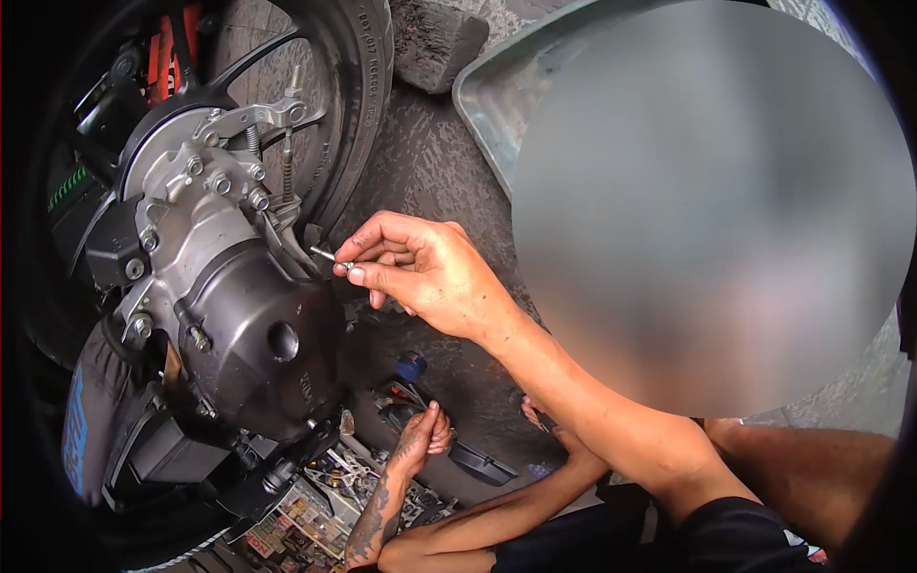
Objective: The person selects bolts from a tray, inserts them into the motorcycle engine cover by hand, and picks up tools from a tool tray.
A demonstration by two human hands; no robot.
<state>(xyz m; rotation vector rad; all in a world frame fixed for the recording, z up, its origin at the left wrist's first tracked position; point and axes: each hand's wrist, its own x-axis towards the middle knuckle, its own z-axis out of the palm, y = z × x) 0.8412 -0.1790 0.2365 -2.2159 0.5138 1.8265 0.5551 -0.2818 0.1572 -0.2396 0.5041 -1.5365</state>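
Observation:
My right hand [425, 272] reaches in from the lower right and pinches a small metal bolt [323, 253] between thumb and fingertips. The bolt's shank points left, just beside the engine casing. Below and left of my hand is the dark round cover [267, 334] of the engine unit, with silver bolts around its edge. Above that cover, the bare metal housing [186, 205] carries several hex bolts and a lever with a spring. My left hand is not in view.
The wheel with its black tire [368, 105] stands upper left. A grey-green tray [487, 105] lies beyond. A co-worker's tattooed arm [382, 506] and closed hand are low centre, near scattered tools [339, 477] and a blue cap [411, 365]. Another hand [540, 415] and a blurred person are right.

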